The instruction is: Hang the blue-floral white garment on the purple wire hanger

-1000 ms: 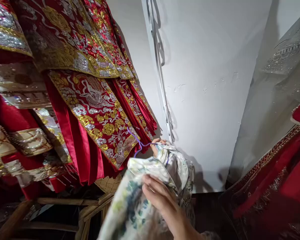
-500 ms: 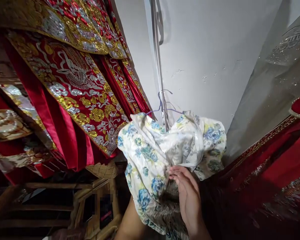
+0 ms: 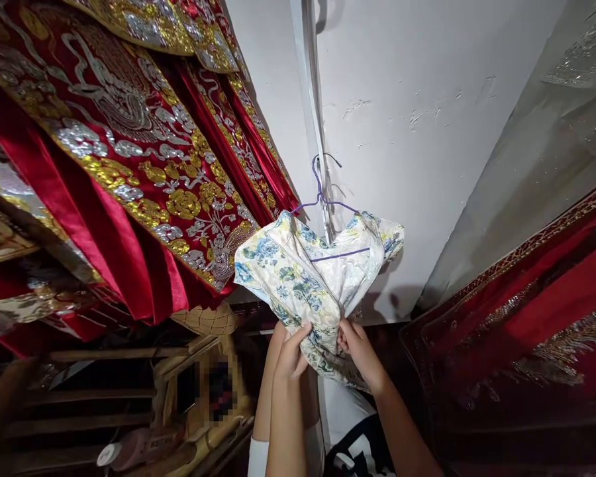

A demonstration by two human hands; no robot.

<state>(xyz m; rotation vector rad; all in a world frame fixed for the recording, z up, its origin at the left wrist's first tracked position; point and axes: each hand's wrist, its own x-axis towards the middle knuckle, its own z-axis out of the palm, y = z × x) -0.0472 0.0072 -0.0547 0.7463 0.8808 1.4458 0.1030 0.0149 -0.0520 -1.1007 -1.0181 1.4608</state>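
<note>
A white floral dress [image 3: 298,291] with blue, green and yellow flowers hangs on a purple wire hanger [image 3: 319,189]. Its neckline gapes, and the hanger's lower bar shows inside. My left hand [image 3: 292,351] is closed on the cloth at the dress's lower left, thumb on top. Just right of the middle, my right hand [image 3: 355,341] pinches the front edge with bent fingers. Below both hands the rest of the cloth is bunched, and its lower end is partly hidden.
A red gown [image 3: 179,172] with gold and silver embroidery hangs at left. Another red garment [image 3: 541,298] is at right, near a sheer covering [image 3: 551,132]. A metal pole [image 3: 310,86] runs along the white wall [image 3: 407,59]. A bamboo chair [image 3: 159,384] with a bottle [image 3: 134,450] stands lower left.
My left hand has come into view and grips the dress. My right hand has closed on the front edge. The raised, spread cloth now hangs narrower and flatter from the hanger.
</note>
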